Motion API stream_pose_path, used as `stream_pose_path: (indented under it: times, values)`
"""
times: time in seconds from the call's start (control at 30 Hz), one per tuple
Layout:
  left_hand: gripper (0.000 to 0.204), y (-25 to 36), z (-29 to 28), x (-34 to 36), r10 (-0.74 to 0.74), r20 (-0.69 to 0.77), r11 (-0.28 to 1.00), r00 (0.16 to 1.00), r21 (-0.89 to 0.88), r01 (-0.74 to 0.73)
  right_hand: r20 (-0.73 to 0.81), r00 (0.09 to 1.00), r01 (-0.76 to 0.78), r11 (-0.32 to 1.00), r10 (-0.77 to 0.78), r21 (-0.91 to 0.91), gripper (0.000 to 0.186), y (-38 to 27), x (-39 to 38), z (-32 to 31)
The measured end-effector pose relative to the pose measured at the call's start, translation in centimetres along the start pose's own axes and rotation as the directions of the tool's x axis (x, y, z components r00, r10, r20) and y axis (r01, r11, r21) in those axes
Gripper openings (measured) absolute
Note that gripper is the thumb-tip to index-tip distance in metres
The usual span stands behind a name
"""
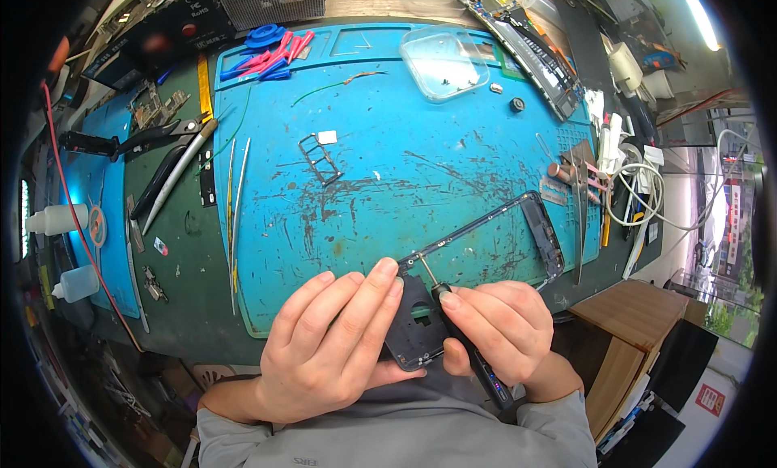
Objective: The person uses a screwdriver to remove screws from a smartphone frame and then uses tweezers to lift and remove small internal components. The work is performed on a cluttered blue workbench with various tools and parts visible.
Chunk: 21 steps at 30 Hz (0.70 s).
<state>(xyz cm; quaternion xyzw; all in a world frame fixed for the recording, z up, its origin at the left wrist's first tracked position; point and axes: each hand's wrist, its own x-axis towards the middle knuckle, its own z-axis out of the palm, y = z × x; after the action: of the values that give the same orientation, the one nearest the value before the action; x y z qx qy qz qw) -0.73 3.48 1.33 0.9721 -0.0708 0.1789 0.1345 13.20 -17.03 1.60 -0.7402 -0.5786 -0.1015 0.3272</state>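
Note:
My left hand (328, 346) grips one end of a black phone frame (410, 306), fingers along its edge and thumb underneath. The frame lies at a slant over the mat's near edge, its open middle showing the mat and its far end pointing up to the right. In my right hand (506, 326) is a slim black pen-style screwdriver (486, 376) with small lights near its rear end. Its thin metal bit reaches the frame's upper edge, close to my left fingertips. Whether a screw sits under the tip is too small to tell.
On the blue mat (364, 201) lie a small black bracket (320, 160), a white square (327, 137) and a transparent tray (445, 63). Pink and blue pry tools (275, 59) sit at the back. Cutters (166, 132) lie left, tweezers (581, 217) right, beside a white cable (647, 201).

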Motion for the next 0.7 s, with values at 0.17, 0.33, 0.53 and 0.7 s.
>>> stream_pose_path:
  times: [0.17, 0.33, 0.53, 0.7]
  values:
    - [0.076, 0.1, -0.2, 0.0, -0.010, 0.014, 1.000, 1.000, -0.018, 0.011, -0.079, 0.997, 0.009, 0.996, -0.002, 0.093, 0.037, 0.4, -1.4, -0.7]
    - [0.079, 0.3, -0.2, -0.1, -0.056, 0.022, 0.996, 0.998, -0.063, 0.057, -0.227, 0.970, -0.039, 0.977, 0.088, 0.212, 0.051, 1.0, -3.8, -0.3]
    - [0.075, 0.3, -0.4, 0.3, -0.080, 0.022, 0.995, 0.997, -0.055, 0.081, -0.505, 0.838, -0.025, 0.939, 0.207, 0.343, 0.049, 0.7, -4.2, 1.1]
    - [0.078, 0.3, -0.4, 0.3, -0.106, 0.021, 0.989, 0.994, -0.098, 0.108, -0.634, 0.720, 0.017, 0.905, 0.284, 0.425, 0.045, 0.2, -5.1, 0.9]
